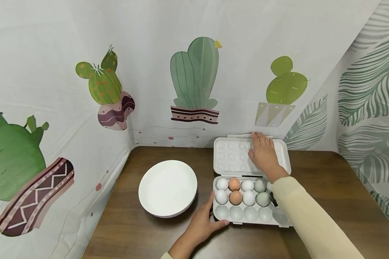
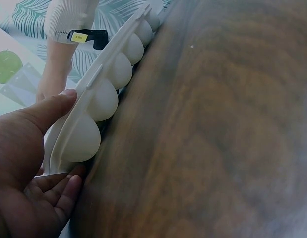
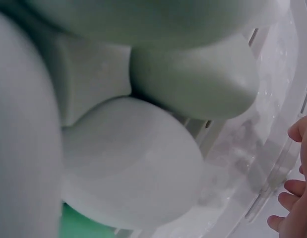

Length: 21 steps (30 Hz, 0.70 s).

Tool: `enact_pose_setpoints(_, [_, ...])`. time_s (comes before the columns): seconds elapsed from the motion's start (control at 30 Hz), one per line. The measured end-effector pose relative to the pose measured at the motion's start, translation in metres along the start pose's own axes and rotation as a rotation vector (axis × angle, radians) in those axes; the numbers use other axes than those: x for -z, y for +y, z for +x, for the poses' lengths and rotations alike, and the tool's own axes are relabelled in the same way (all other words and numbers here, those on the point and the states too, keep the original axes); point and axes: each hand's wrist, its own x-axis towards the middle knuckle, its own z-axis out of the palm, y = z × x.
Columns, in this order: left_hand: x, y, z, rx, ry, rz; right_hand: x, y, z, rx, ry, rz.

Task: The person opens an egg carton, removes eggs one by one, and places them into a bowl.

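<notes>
A white plastic egg carton (image 1: 251, 222) lies open on the table, its lid (image 1: 227, 165) folded back toward the wall. Two rows hold several white and pale green eggs plus two brown eggs (image 1: 234, 184); the front-row cups (image 1: 236, 213) are bare. My left hand (image 1: 201, 221) grips the carton's front left corner, thumb on the front rim (image 2: 96, 74) and fingers at the side and below. Over the inside of the lid, my right hand (image 1: 264, 154) rests with its fingers extended to the far edge. Close up in the right wrist view are eggs (image 3: 133, 163).
A white bowl (image 1: 168, 189) stands left of the carton on the brown wooden table (image 1: 123, 223). Behind hangs a white cloth (image 1: 149, 72) printed with cacti and leaves. My right forearm (image 1: 308, 212) crosses the carton's right end, where a black wrist mount (image 2: 89, 37) shows.
</notes>
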Motion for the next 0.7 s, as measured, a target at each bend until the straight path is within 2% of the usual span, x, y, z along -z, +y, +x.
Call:
enact_pose_setpoints(0.37, [0.000, -0.002, 0.000, 0.003, 0.000, -0.013, 0.009, -0.005, -0.010, 0.076, 0.041, -0.035])
enact_pose_setpoints(0.7, [-0.001, -0.002, 0.001, 0.000, -0.002, -0.020, 0.013, -0.014, -0.025, 0.134, 0.088, 0.006])
